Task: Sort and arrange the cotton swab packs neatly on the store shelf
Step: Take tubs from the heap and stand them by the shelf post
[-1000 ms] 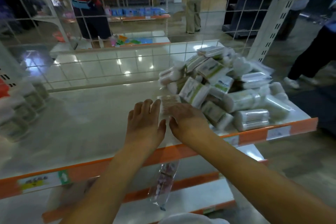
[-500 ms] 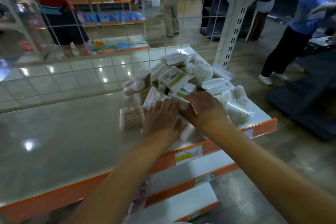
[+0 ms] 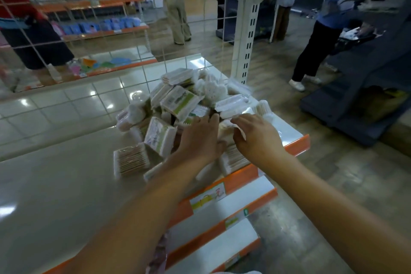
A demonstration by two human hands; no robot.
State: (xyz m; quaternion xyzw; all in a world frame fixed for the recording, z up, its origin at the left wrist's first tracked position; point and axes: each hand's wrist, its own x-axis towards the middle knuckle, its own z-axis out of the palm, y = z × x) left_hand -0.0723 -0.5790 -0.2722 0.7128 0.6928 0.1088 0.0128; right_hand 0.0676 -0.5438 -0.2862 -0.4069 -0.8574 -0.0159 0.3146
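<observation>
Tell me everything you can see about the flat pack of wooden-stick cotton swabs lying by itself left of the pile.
The flat swab pack is a clear plastic sleeve of tan sticks laid side by side, slightly blurred. It lies flat on the beige shelf, left of the heap of packs, near a green-labelled pack. Neither hand touches it.

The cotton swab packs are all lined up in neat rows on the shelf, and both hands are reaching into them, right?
Not quite. The head view shows the cotton swab packs in a jumbled heap at the right end of the shelf, not in neat rows. One flat pack lies apart at the heap's left. The rest is right: the left hand and right hand are both reaching into them.
</observation>
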